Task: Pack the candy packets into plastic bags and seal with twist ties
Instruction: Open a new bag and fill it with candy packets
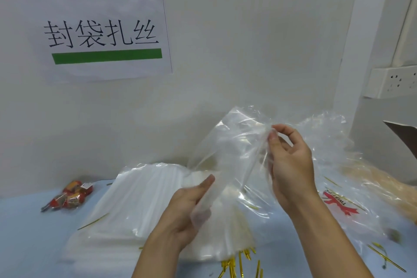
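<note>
Things on the wall

A paper sign [101, 29] with green bars hangs at ten o'clock; a white power strip [393, 82] at three o'clock.

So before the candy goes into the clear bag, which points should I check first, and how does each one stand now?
1. Clear plastic bag held up off the table: ok.
2. Left hand grips the bag's lower part: ok.
3. Right hand pinches the film at the upper edge: ok.
4. Bag mouth opened: cannot tell.
5. Red candy packets on the blue table, far left, not yet in hand: not ok.
6. Gold twist ties lie below the bag: ok.
</note>
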Available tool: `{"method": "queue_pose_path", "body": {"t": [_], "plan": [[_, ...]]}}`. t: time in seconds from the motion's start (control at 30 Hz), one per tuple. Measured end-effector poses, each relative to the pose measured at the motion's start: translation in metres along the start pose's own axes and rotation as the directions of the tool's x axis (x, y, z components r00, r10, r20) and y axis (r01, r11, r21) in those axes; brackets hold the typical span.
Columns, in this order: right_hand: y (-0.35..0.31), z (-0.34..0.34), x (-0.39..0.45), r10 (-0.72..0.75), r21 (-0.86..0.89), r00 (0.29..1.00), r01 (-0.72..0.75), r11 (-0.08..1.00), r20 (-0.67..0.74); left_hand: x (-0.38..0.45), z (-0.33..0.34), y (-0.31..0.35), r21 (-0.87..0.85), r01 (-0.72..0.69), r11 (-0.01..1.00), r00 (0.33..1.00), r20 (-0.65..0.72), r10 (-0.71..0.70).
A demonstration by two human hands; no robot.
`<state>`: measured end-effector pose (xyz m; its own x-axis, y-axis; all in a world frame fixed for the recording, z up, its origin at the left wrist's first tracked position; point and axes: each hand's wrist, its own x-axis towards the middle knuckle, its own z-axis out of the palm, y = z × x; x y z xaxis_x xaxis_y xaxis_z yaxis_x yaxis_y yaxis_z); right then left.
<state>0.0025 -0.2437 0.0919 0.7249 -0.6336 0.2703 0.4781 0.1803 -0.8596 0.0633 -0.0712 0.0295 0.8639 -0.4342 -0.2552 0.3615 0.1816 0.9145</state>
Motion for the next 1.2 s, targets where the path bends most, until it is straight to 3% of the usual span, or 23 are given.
{"method": "queue_pose_path", "body": {"t": [0.1,0.17,0.23,0.27,0.3,0.4,0.5,0.6,0.73,0.8,0.9,1.0,1.07,1.13,1.2], "plan": [[0.010,-0.014,0.007,-0.113,-0.328,0.982,0.059,0.943,-0.149,0.000,-0.004,0.002,-0.089,-0.106,0.990,0.984,-0.153,0.092],[0.019,-0.026,0.008,-0.141,-0.599,0.975,0.012,0.801,-0.169,-0.002,-0.009,0.008,-0.088,-0.195,0.977,0.956,-0.240,0.169],[0.025,-0.034,0.007,-0.158,-0.923,0.977,-0.073,0.377,-0.141,-0.007,-0.015,0.014,0.010,-0.284,0.959,0.904,-0.330,0.271],[0.026,-0.035,0.006,-0.167,-0.969,0.980,-0.070,0.236,-0.111,-0.009,-0.019,0.016,0.079,-0.334,0.939,0.861,-0.380,0.338],[0.024,-0.033,0.006,-0.157,-0.971,0.984,-0.050,0.235,-0.089,-0.010,-0.022,0.017,0.142,-0.368,0.919,0.819,-0.418,0.393],[0.019,-0.024,0.007,-0.062,-0.871,0.996,0.080,0.484,0.057,-0.006,-0.030,0.015,0.237,-0.423,0.875,0.736,-0.473,0.484],[0.022,-0.008,0.001,0.035,-0.756,0.970,0.165,0.634,0.241,0.001,-0.024,0.012,0.168,-0.420,0.892,0.782,-0.431,0.450],[0.041,0.010,-0.011,0.194,-0.721,0.908,0.151,0.677,0.372,0.002,-0.013,0.012,0.089,-0.426,0.900,0.835,-0.344,0.429],[0.061,0.015,-0.015,0.139,-0.697,0.929,0.153,0.701,0.343,-0.007,-0.006,0.020,0.141,-0.502,0.853,0.803,-0.292,0.520],[0.061,0.009,-0.011,0.103,-0.686,0.959,0.112,0.719,0.266,-0.013,-0.007,0.028,0.093,-0.529,0.844,0.804,-0.263,0.533],[0.059,-0.002,-0.004,0.073,-0.698,0.990,0.030,0.715,0.117,-0.027,-0.010,0.041,-0.250,-0.471,0.846,0.880,-0.071,0.469],[0.052,-0.011,-0.001,0.171,-0.686,0.985,-0.102,0.720,0.032,-0.041,-0.018,0.050,-0.508,-0.400,0.763,0.867,0.061,0.494],[0.047,-0.012,-0.002,0.397,-0.581,0.916,-0.291,0.760,0.060,-0.045,-0.025,0.052,-0.593,-0.392,0.703,0.854,0.051,0.518],[0.045,-0.013,-0.005,0.578,-0.473,0.798,-0.447,0.759,0.172,-0.046,-0.034,0.053,-0.632,-0.394,0.668,0.854,0.018,0.520],[0.043,-0.013,-0.006,0.603,-0.425,0.739,-0.461,0.779,0.302,-0.043,-0.042,0.051,-0.626,-0.399,0.670,0.868,-0.023,0.496]]}}
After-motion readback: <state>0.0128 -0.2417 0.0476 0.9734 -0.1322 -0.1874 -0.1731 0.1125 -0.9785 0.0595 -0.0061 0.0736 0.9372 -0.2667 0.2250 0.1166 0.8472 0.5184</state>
